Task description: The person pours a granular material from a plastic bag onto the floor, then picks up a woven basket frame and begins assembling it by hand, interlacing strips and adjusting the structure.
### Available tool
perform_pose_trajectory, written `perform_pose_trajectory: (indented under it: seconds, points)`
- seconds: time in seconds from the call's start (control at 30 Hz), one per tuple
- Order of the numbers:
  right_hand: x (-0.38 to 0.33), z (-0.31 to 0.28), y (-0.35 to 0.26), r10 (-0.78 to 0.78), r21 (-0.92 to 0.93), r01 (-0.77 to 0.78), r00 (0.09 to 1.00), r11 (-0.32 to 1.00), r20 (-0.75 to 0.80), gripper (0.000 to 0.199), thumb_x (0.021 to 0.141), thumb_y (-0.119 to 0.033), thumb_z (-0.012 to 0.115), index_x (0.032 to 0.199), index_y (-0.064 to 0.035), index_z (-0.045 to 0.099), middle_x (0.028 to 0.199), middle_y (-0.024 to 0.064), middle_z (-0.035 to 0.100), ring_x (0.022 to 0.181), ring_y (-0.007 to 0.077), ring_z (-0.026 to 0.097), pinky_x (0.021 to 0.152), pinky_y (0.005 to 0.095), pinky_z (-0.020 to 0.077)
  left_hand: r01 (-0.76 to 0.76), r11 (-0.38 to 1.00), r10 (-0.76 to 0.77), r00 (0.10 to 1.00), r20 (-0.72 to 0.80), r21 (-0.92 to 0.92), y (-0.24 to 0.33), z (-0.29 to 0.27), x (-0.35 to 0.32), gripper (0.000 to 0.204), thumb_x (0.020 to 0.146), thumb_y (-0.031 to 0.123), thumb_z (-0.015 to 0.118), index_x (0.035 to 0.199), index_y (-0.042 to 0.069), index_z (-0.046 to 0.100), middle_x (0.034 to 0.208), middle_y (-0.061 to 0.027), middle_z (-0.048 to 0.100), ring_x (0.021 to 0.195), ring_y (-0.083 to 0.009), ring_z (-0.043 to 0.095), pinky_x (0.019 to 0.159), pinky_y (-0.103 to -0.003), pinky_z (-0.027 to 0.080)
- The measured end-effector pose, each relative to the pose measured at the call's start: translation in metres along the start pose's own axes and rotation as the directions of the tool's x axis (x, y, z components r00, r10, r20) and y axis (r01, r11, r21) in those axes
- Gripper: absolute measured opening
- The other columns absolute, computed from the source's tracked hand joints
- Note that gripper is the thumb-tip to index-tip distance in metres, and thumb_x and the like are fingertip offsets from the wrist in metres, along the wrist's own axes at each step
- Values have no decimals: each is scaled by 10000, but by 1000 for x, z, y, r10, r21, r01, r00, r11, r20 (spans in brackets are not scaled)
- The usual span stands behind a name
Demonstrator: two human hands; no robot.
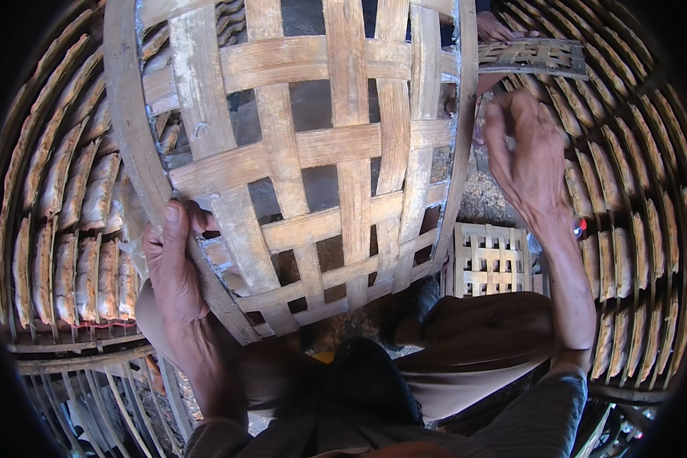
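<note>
A large woven bamboo panel (351,145) with a flat wooden frame stands tilted in front of me, wide strips crossing with square gaps. Whitish-blue residue clings along the inner edges of its frame. My left hand (177,275) grips the lower left side of that frame, thumb on the front and fingers behind. Beside the panel's right side, my right hand (523,149) is raised with its fingers curled in. Whatever lies in those fingers, if anything, is hidden. A red and blue band or object shows at the right wrist.
Racks with rows of pale, brown-edged pieces curve along the left (76,244) and right (626,221). Another person's hand (494,28) is at the upper right, by a smaller woven panel (538,57). A small lattice panel (492,259) stands low beyond my knee. Bamboo slats (103,404) lie lower left.
</note>
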State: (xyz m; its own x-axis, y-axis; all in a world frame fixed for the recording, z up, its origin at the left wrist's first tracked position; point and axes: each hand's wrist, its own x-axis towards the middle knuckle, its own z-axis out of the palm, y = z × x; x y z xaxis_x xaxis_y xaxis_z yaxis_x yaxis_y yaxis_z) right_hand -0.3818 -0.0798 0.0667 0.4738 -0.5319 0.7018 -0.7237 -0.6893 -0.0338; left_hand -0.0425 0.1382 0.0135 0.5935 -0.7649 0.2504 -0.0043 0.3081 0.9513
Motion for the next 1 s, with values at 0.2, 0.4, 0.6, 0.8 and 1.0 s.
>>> perform_pose_trajectory:
  seconds: [0.2, 0.4, 0.6, 0.8, 1.0]
  points:
    - [-2, -10, -21, 71, 226, -96, 991, 969, 115, 350, 1002, -253, 770, 1213, 1, 657, 1029, 194, 731, 832, 319, 718, 748, 450, 559, 45, 999, -45, 999, -3, 31, 8, 3, 2, 390, 1097, 424, 656, 906, 84, 658, 872, -59, 715, 814, -128, 640, 770, -292, 500]
    - [-9, 15, -28, 387, 684, -504, 859, 527, 335, 477, 1066, -364, 713, 1364, 1, 638, 1163, 95, 756, 1060, 195, 704, 1005, 412, 569, 199, 980, -199, 979, 43, -9, 11, 10, 4, 440, 1110, 471, 614, 884, 93, 635, 859, -44, 680, 843, -129, 620, 816, -301, 476]
    - [0, 9, -3, 386, 768, -638, 725, 62, 571, 332, 1121, -371, 624, 1178, -53, 701, 979, 16, 733, 822, 77, 683, 677, 270, 605, 158, 972, -149, 987, 63, -173, -3, 5, 4, 365, 1103, 379, 648, 909, 70, 653, 835, -100, 740, 613, -167, 710, 457, -320, 574]
    - [-9, 19, 9, 507, 821, -565, 734, 86, 452, 376, 1143, -404, 562, 1188, -64, 714, 933, -3, 684, 838, 72, 623, 793, 252, 508, 246, 951, -183, 936, 302, -185, 2, 10, 1, 393, 1143, 407, 568, 1025, 55, 696, 890, -49, 703, 726, -123, 671, 615, -303, 562]
    - [-13, 14, 4, 624, 824, -550, 694, 136, 361, 459, 1158, -433, 524, 1301, -34, 700, 1020, -23, 671, 926, 85, 578, 878, 264, 460, 170, 984, -158, 969, 191, -46, 0, 26, 4, 360, 1151, 303, 571, 1330, -8, 611, 968, -58, 720, 840, -117, 705, 759, -287, 585]
